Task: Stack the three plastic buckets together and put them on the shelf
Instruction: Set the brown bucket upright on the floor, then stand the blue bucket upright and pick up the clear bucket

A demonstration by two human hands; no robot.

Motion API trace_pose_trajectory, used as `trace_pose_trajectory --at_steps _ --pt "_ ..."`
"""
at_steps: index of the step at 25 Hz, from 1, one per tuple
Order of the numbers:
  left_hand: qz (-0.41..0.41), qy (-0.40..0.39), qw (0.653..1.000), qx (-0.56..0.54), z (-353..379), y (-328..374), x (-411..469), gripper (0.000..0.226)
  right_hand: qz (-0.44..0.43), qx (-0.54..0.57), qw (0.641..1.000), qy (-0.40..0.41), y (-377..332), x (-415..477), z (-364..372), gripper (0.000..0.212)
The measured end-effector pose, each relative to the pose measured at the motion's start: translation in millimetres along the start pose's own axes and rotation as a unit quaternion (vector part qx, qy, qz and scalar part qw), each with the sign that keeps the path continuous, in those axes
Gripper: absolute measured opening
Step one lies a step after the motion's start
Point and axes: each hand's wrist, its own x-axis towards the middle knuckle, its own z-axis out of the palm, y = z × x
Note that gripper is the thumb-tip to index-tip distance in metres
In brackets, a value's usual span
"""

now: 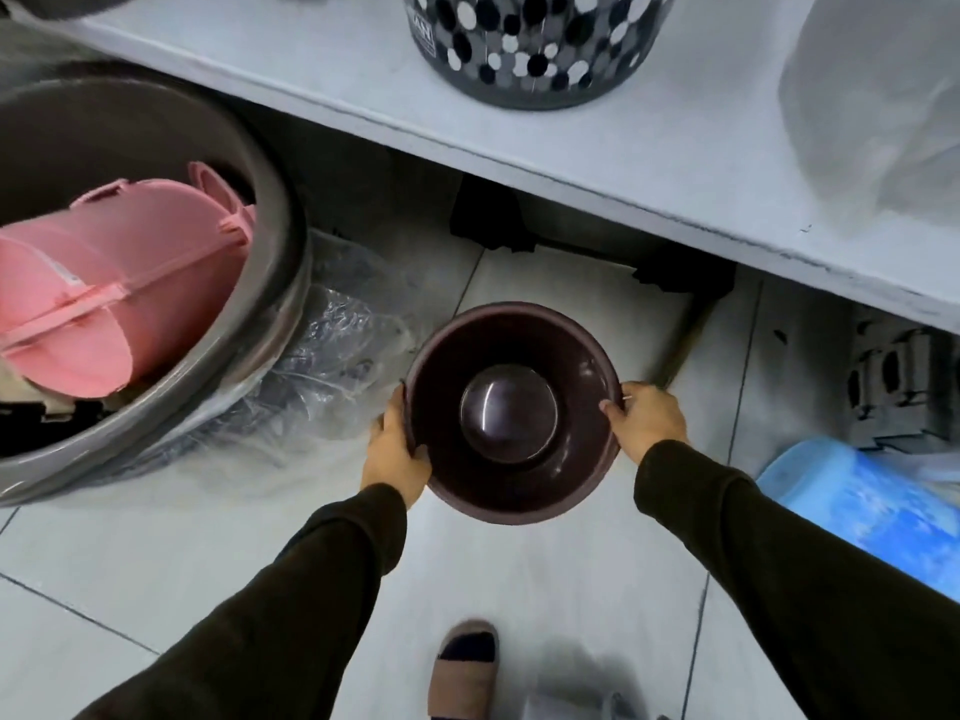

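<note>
A dark maroon plastic bucket (511, 350) is upright, seen from above, over the tiled floor just in front of the shelf. Whether other buckets are nested under it I cannot tell. My left hand (397, 449) grips its rim on the left side. My right hand (647, 420) grips the rim on the right, by the handle mount. The pale grey shelf (623, 132) runs across the top of the view, above and beyond the bucket.
A spotted black-and-white basket (530, 44) and a wrapped translucent item (872, 111) stand on the shelf. At left a big grey tub (280, 220) holds pink buckets (114, 283), with clear plastic wrap (332, 356) beside it. A blue container (862, 506) lies at right. My foot (465, 667) is below.
</note>
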Motion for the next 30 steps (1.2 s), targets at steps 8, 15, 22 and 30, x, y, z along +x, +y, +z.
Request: trace_pose_trajectory --at_steps 8,15,22,30 --pt "0.01 -0.039 0.996 0.079 19 32 -1 0.083 -0.069 -0.067 0.992 -0.081 19 -11 -15 0.076" --pt "0.227 -0.059 0.897 0.375 33 101 -65 0.086 -0.086 -0.16 0.983 -0.024 81 -77 -76 0.077" --pt "0.379 -0.128 0.759 0.514 164 160 -159 0.08 0.045 -0.109 0.993 -0.003 249 -165 -132 0.08" --pt "0.553 -0.154 0.604 0.553 428 246 -237 0.082 0.289 0.119 0.946 0.085 466 -167 -144 0.092"
